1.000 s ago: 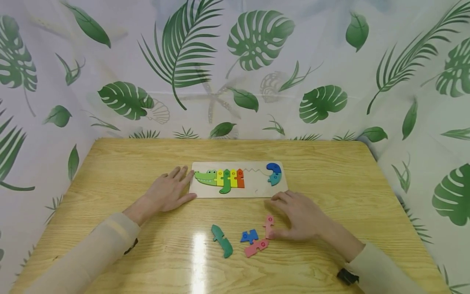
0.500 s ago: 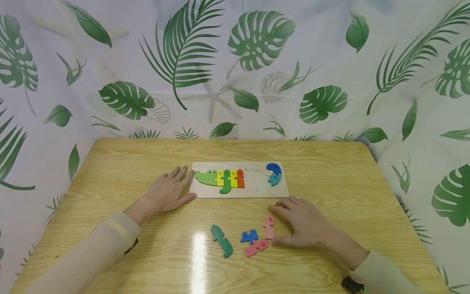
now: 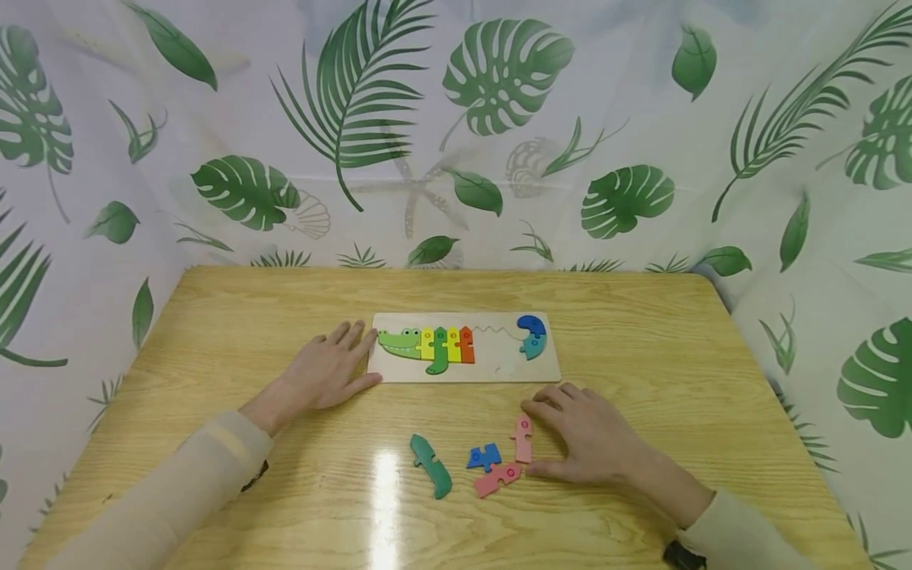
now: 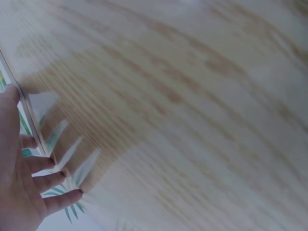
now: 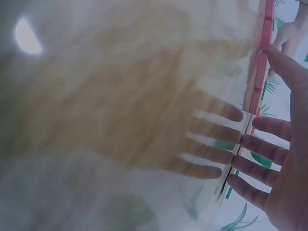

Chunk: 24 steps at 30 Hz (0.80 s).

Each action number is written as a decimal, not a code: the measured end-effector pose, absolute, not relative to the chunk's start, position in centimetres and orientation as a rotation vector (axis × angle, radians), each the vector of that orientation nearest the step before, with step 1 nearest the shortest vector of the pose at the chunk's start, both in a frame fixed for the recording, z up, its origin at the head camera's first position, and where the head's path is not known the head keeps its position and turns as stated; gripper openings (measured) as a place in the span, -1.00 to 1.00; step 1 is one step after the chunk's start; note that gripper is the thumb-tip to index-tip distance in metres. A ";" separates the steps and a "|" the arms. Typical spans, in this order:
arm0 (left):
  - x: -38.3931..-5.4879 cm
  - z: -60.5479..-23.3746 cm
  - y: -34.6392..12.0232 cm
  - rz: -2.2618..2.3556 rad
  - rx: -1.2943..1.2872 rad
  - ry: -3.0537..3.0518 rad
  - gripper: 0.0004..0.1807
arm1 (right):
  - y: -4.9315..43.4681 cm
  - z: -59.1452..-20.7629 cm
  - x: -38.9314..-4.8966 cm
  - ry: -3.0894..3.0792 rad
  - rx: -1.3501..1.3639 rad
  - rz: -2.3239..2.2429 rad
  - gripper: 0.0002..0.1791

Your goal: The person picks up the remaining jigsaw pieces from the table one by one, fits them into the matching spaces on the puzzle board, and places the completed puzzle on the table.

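Observation:
A light wooden puzzle board (image 3: pixel 492 373) holds a crocodile's head, body pieces and blue tail pieces. My left hand (image 3: pixel 328 374) rests at the board's left end with fingers spread, thumb and fingertips touching its edge. Below the board's right corner, my right hand (image 3: pixel 591 434) stands beside an upright pink puzzle piece (image 3: pixel 523 446). Its thumb is near the piece's lower end and its fingertips near the upper end; the right wrist view shows relaxed, spaced fingers (image 5: pixel 262 149). Left of it lie a second pink piece (image 3: pixel 492 483), a blue piece (image 3: pixel 487 457) and a teal leg-shaped piece (image 3: pixel 431 467).
The wooden table (image 3: pixel 249 507) carries the board and the loose pieces, with a bright glare streak near its front. A white leaf-print cloth (image 3: pixel 456 214) stands behind and along both sides.
Over the first half second my right hand draws back slightly, down and to the right, off the board's corner. Since then it has barely moved. My left hand and the pieces stay put.

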<state>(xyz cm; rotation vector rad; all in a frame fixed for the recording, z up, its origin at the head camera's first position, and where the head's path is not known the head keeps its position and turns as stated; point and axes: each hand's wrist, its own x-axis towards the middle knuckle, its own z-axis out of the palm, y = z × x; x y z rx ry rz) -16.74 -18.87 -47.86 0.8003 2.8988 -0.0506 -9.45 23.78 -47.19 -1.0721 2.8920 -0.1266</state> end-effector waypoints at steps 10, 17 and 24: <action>-16.8 -47.9 -18.9 -0.042 0.798 2.891 -0.11 | 23.7 -47.4 -9.3 2.930 -1.109 -0.106 -0.06; -16.8 -47.6 -18.8 -0.039 0.789 2.884 -0.12 | 23.7 -47.4 -9.3 2.921 -1.101 -0.100 -0.05; -16.8 -47.8 -18.8 -0.043 0.812 2.898 -0.12 | 23.6 -47.4 -9.3 2.919 -1.066 -0.094 -0.05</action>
